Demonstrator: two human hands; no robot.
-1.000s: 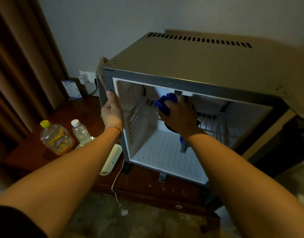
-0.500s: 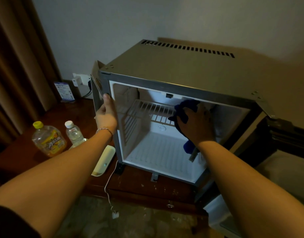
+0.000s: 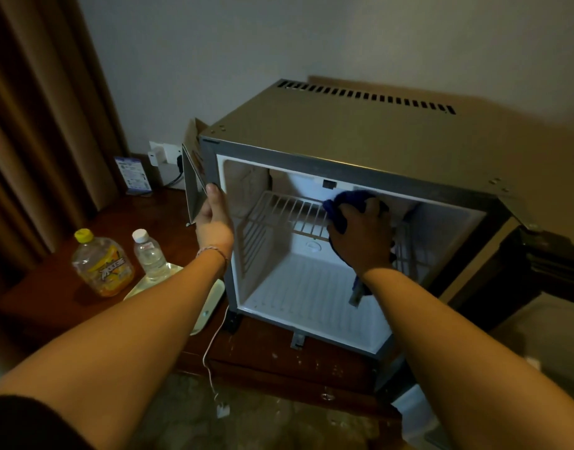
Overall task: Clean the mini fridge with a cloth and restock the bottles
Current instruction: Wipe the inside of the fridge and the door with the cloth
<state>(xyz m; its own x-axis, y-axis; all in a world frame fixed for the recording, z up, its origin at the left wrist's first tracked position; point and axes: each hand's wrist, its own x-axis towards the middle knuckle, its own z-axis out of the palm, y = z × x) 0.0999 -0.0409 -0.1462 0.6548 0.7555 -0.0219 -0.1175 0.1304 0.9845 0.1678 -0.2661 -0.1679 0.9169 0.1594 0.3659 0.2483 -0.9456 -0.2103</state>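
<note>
Now, centre frame: my right hand (image 3: 360, 235) grips the dark blue cloth (image 3: 347, 203) against the white wire shelf (image 3: 289, 212) inside the grey mini fridge (image 3: 360, 138); my left hand (image 3: 212, 219) holds its frame edge.

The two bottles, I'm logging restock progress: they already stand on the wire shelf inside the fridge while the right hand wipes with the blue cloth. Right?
Not quite. The head view shows the two bottles on the wooden table left of the fridge; the wire shelf is bare. The right hand does wipe with the blue cloth.
</note>
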